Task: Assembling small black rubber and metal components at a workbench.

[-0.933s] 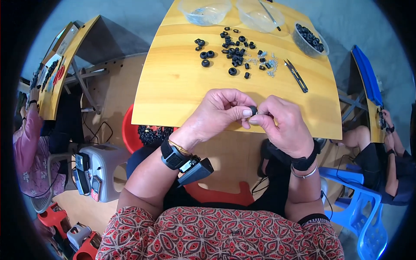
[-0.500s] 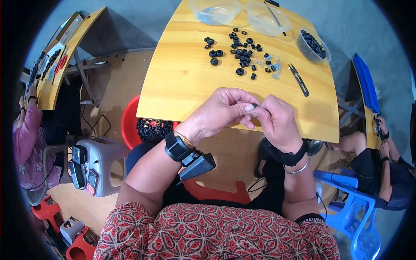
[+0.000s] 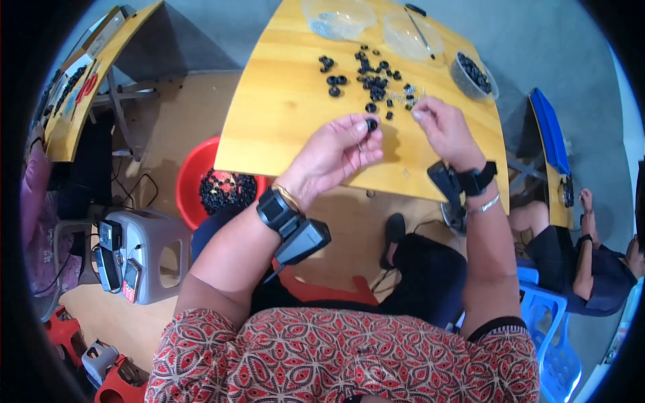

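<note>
My left hand (image 3: 336,151) is raised over the near part of the wooden table (image 3: 275,107) and pinches a small black round part (image 3: 371,124) between thumb and fingers. My right hand (image 3: 443,131) has reached forward to the scattered pile of black round parts (image 3: 369,77) and small metal bits (image 3: 403,97), fingertips pinched close together at the pile's near edge. Whether it holds anything is too small to tell. Both wrists wear black bands with small devices.
Two clear plastic bowls (image 3: 339,17) and a bowl of black parts (image 3: 474,74) stand at the table's far side, with a thin tool (image 3: 422,27). A red bucket of black parts (image 3: 215,191) sits on the floor left. A grey stool (image 3: 144,252), blue chair (image 3: 547,322), another seated person (image 3: 591,255).
My hands were joined together near the table's front edge. Now they have parted: the left keeps the black part, the right has moved forward to the pile.
</note>
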Tool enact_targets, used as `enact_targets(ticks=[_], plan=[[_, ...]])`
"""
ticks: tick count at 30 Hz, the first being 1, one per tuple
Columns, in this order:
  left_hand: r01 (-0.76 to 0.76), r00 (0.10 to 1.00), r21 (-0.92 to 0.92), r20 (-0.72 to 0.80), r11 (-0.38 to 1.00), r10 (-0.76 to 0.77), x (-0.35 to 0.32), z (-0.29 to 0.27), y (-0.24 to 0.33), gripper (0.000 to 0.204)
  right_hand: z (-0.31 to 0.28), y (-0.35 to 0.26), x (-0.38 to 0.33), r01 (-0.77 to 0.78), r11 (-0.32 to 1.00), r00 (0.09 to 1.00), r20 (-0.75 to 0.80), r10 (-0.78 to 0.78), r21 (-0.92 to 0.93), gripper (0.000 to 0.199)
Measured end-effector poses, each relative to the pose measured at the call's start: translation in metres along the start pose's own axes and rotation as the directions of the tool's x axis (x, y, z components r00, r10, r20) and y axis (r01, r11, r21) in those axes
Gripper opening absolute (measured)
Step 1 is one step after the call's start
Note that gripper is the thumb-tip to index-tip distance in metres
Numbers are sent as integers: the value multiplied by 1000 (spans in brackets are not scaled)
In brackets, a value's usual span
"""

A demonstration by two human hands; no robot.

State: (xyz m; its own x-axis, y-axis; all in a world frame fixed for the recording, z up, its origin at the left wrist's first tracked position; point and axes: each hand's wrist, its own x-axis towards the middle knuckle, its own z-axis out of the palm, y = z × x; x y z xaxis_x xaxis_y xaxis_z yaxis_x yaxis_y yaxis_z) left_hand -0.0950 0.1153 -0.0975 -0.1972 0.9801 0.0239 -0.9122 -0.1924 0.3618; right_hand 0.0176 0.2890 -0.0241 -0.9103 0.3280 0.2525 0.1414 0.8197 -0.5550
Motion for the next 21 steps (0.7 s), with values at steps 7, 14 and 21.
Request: enact_targets(ticks=[7, 14, 21], plan=[[-45, 999, 0, 23, 999, 45, -2, -5, 4, 18, 6, -27, -79, -101, 990, 989, 96, 111, -101, 24], [-55, 998, 60, 2, 997, 55, 1, -3, 0, 20, 19, -7, -72, -40, 987, 995, 86, 54, -154, 12], [-41, 999, 41, 35, 998, 40, 0, -7, 1, 17, 4, 19, -66, -189, 980, 982, 46, 186, 65, 12]])
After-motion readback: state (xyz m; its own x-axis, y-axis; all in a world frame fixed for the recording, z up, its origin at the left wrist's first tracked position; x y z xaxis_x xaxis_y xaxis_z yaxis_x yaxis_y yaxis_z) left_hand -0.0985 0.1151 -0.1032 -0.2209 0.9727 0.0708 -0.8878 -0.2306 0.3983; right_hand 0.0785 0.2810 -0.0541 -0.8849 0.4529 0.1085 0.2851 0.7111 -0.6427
